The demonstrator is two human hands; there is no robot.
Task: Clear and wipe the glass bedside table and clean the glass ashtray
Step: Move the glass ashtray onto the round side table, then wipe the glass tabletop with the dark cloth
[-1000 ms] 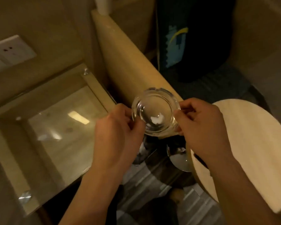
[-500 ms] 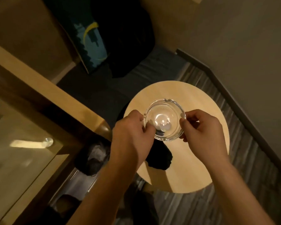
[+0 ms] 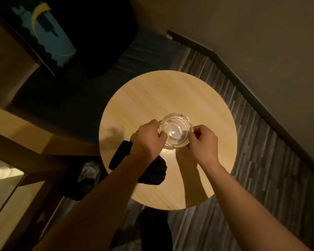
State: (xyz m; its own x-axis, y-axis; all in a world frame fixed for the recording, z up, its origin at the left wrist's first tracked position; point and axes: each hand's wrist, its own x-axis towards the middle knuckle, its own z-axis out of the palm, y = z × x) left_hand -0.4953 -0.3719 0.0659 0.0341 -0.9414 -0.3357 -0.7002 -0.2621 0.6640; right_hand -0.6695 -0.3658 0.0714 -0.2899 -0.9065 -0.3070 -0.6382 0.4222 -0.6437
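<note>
Change since earlier: both hands and the ashtray now sit over the middle of the round table, where a second ago they hung beside the glass bedside table; the view has swung right, so only a corner of the glass top shows at lower left.
Surface: round wooden table (image 3: 170, 98), pale grain, lit from above, bare apart from a dark cloth (image 3: 155, 172) lying at its near-left edge under the left forearm.
Room: grey striped plank floor (image 3: 261, 160) to the right, a dark skirting board (image 3: 243, 82) running diagonally under a plain wall, a dark bag with a blue and yellow print (image 3: 49, 35) at upper left, a wooden frame rail (image 3: 16, 127) at left.
Glass bedside table (image 3: 0, 180): lower left corner, pale reflection on its top.
Glass ashtray (image 3: 176, 132): clear, round, mouth up, held over the table's centre; whether it touches the wood cannot be told.
Left hand (image 3: 149, 140): knuckles up, fingertips pinched on the ashtray's left rim.
Right hand (image 3: 204, 142): thumb and forefinger clamped on the right rim, remaining fingers curled.
Forearms: both bare, reaching in from the bottom edge and converging on the ashtray.
</note>
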